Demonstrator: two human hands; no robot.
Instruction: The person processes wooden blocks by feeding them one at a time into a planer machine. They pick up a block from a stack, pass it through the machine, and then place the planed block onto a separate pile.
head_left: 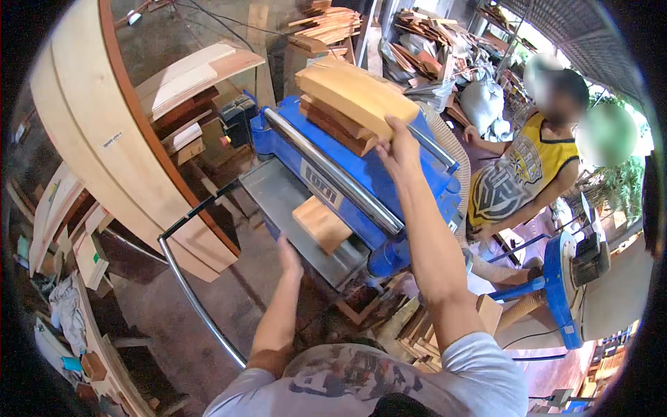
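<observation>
My right hand [400,151] grips the near right end of a thick, pale wooden board [354,87]. This board lies over darker reddish-brown boards [333,125] on top of a blue thickness planer [288,149]. A short light wooden block [322,224] sticks out from under the planer's head onto its grey metal table [267,191]. Close to the table's front edge is my left hand [290,259], held edge-on with its fingers stretched out and nothing in it. The block lies a little ahead of that hand, apart from it.
A person in a yellow jersey [517,170] stands beyond the planer on the right. Long pale planks [97,118] lean at left, beside a curved metal bar [198,299]. A ribbed hose [445,149] and a blue machine [559,292] are at right. Scrap wood piles fill the back.
</observation>
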